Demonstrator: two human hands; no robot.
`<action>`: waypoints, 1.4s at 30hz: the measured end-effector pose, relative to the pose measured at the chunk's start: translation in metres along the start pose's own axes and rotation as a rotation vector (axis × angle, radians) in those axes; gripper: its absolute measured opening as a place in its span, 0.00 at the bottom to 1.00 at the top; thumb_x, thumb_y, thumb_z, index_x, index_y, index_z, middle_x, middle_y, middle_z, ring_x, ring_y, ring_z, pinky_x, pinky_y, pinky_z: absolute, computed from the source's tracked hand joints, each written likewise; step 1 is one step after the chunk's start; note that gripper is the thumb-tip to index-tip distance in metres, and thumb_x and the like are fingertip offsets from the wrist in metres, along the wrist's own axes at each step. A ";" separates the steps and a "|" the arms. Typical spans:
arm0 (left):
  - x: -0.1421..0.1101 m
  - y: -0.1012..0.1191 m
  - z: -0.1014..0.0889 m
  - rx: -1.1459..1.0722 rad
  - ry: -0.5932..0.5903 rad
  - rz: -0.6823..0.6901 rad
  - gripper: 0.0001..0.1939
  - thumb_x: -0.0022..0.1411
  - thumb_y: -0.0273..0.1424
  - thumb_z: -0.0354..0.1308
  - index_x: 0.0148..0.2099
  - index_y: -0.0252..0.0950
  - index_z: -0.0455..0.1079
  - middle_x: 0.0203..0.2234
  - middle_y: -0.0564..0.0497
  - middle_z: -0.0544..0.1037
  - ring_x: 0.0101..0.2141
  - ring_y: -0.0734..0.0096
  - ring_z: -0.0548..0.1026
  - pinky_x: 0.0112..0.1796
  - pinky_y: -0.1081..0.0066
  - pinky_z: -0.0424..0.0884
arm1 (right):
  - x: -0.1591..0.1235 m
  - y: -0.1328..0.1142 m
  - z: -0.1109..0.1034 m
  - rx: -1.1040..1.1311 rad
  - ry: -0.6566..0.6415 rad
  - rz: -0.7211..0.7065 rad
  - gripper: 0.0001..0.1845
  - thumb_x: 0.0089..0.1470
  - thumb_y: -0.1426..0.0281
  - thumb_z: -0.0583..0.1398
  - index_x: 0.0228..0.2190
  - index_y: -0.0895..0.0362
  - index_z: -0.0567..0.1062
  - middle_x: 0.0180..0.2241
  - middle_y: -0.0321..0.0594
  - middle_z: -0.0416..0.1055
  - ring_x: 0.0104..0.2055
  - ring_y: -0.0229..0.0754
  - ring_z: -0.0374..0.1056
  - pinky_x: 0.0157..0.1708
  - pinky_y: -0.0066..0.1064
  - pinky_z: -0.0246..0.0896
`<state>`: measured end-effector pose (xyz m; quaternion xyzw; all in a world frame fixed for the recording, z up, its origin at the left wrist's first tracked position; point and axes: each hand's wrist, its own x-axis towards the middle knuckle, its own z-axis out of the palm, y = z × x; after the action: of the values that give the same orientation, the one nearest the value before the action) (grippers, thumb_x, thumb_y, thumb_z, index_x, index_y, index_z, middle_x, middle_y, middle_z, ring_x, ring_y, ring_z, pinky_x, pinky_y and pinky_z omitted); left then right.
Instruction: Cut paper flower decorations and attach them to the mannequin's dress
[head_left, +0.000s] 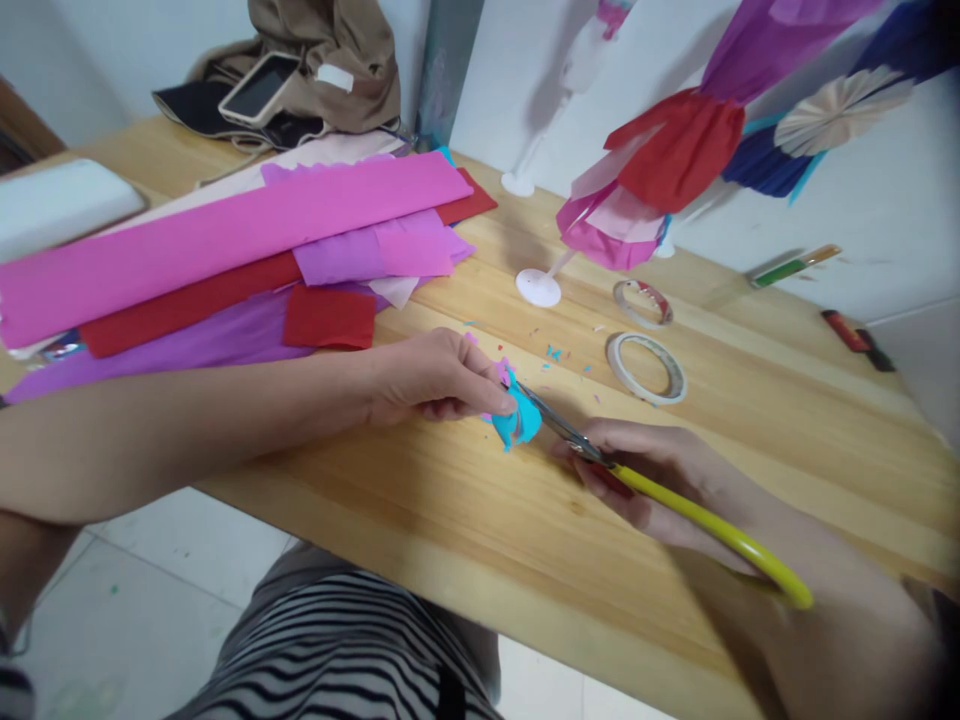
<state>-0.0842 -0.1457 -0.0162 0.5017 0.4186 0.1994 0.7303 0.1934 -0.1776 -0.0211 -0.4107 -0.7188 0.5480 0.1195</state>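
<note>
Between the thumb and fingers of my left hand is a small blue paper piece, cut and curled at its lower end. My right hand is closed around a pair of scissors with a yellow handle. The scissor blades point left and meet the blue paper at its upper edge, close to my left fingertips. A bit of pink paper shows just above the blue piece. Tiny pink and blue paper scraps lie on the wooden table behind my hands.
Folded pink, red and purple crepe paper is piled at the left. Two tape rolls lie right of centre. Paper dolls on white stands rise at the back. A utility knife, a lighter and a phone also lie there.
</note>
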 end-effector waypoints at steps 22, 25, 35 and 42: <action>-0.001 0.001 0.000 -0.025 -0.017 -0.044 0.22 0.57 0.26 0.66 0.16 0.34 0.60 0.11 0.58 0.59 0.15 0.86 0.53 0.21 0.73 0.43 | 0.010 -0.005 0.002 0.107 0.035 0.032 0.22 0.47 0.51 0.70 0.39 0.53 0.85 0.22 0.34 0.65 0.23 0.34 0.56 0.19 0.23 0.54; -0.001 0.001 0.000 -0.017 -0.003 -0.056 0.21 0.56 0.27 0.67 0.17 0.34 0.61 0.10 0.58 0.60 0.15 0.85 0.54 0.21 0.73 0.43 | 0.008 0.002 0.002 0.105 0.067 0.014 0.24 0.46 0.51 0.71 0.39 0.54 0.85 0.21 0.35 0.66 0.22 0.34 0.56 0.18 0.24 0.54; -0.001 0.000 -0.001 -0.027 -0.038 -0.031 0.20 0.55 0.28 0.68 0.18 0.33 0.62 0.10 0.59 0.60 0.15 0.87 0.54 0.21 0.74 0.43 | 0.007 0.016 0.001 0.115 0.097 -0.051 0.23 0.45 0.52 0.72 0.39 0.54 0.86 0.21 0.36 0.70 0.22 0.33 0.57 0.17 0.23 0.56; -0.003 -0.001 -0.002 -0.063 -0.056 -0.008 0.22 0.54 0.30 0.69 0.17 0.33 0.61 0.11 0.58 0.61 0.15 0.88 0.55 0.22 0.73 0.42 | 0.010 0.003 0.002 0.201 0.060 0.013 0.15 0.45 0.61 0.74 0.37 0.50 0.86 0.22 0.34 0.69 0.22 0.32 0.58 0.20 0.22 0.58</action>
<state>-0.0876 -0.1465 -0.0161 0.4824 0.3935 0.1954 0.7578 0.1871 -0.1714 -0.0270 -0.4174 -0.6537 0.6056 0.1782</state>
